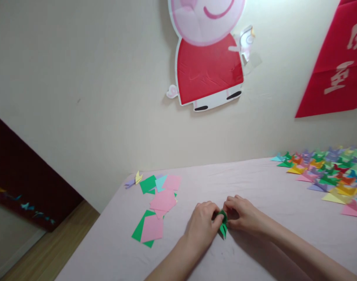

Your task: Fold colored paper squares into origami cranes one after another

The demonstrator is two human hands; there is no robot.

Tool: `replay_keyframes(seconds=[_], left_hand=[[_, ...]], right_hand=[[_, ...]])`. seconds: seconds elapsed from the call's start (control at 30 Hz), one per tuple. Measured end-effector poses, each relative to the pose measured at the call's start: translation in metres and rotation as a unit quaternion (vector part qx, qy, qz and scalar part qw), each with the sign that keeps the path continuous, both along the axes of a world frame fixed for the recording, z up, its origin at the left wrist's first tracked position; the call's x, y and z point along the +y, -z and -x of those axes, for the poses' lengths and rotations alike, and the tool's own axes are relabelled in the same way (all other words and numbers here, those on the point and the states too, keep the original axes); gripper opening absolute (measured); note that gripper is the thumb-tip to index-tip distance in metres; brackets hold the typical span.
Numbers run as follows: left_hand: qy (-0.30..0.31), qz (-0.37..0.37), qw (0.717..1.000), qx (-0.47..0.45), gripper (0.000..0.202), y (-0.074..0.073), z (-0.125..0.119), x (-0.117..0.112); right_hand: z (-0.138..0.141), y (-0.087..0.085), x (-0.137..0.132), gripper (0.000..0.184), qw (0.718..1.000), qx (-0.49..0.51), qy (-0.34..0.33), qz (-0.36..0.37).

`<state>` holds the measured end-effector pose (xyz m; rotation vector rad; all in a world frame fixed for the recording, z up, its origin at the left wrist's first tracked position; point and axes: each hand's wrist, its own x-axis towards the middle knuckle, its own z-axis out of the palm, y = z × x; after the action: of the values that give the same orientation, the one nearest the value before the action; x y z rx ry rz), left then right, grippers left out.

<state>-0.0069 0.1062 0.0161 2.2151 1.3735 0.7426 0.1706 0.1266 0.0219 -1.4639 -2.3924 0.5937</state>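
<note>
A small piece of folded green paper [223,229] is between my two hands, low in the middle of the head view. Its narrow split points face toward me, while its upper part is partly covered by fingers. My left hand [204,222] pinches it from the left with thumb and forefinger. From the other side, my right hand [241,212] has its thumb and fingers closed on the paper's right edge.
Loose pink paper squares [163,201] and green sheets [147,184] lie to the left, with folded yellow paper [138,178] behind. Several rows of colourful folded paper cranes [336,175] stand on the right. A pale cloth [114,249] covers the table, which meets the wall.
</note>
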Motion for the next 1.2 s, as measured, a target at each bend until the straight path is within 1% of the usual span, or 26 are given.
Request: replay_keyframes(seconds=[0.13, 0.23, 0.4, 0.5, 0.6, 0.77, 0.9, 1.03, 1.2], left_hand=[[-0.011, 0.008, 1.0, -0.018, 0.014, 0.001, 0.002, 0.001], [-0.027, 0.002, 0.999, -0.017, 0.015, 0.0, 0.001, -0.001], [-0.04, -0.008, 0.999, -0.008, 0.015, 0.001, -0.001, -0.004], [-0.046, -0.016, 0.999, -0.008, 0.014, 0.004, -0.001, -0.006], [-0.049, -0.016, 0.999, -0.008, 0.014, 0.005, -0.002, -0.006], [-0.048, -0.007, 0.999, -0.012, 0.014, 0.002, -0.002, -0.006], [-0.042, -0.01, 0.999, -0.025, 0.014, 0.002, -0.002, -0.007], [-0.046, -0.012, 0.999, -0.026, 0.014, 0.004, -0.002, -0.008], [-0.036, -0.008, 0.998, -0.041, 0.014, 0.002, -0.002, -0.008]], right_hand=[[0.009, -0.003, 0.002, 0.008, 1.0, -0.013, 0.009, -0.008], [0.01, 0.0, 0.001, 0.008, 1.0, -0.008, 0.024, -0.002], [0.001, 0.009, -0.002, 0.006, 0.998, 0.054, 0.038, 0.023], [-0.007, 0.008, -0.005, 0.006, 0.993, 0.109, 0.003, 0.049], [-0.012, 0.005, -0.005, 0.013, 0.987, 0.142, -0.031, 0.075], [-0.015, 0.004, 0.0, 0.024, 0.983, 0.15, -0.054, 0.092], [-0.016, 0.003, 0.002, 0.03, 0.981, 0.154, -0.073, 0.093], [-0.014, 0.003, 0.001, 0.027, 0.984, 0.141, -0.063, 0.085], [-0.005, 0.008, -0.004, 0.012, 0.991, 0.125, 0.007, 0.041]])
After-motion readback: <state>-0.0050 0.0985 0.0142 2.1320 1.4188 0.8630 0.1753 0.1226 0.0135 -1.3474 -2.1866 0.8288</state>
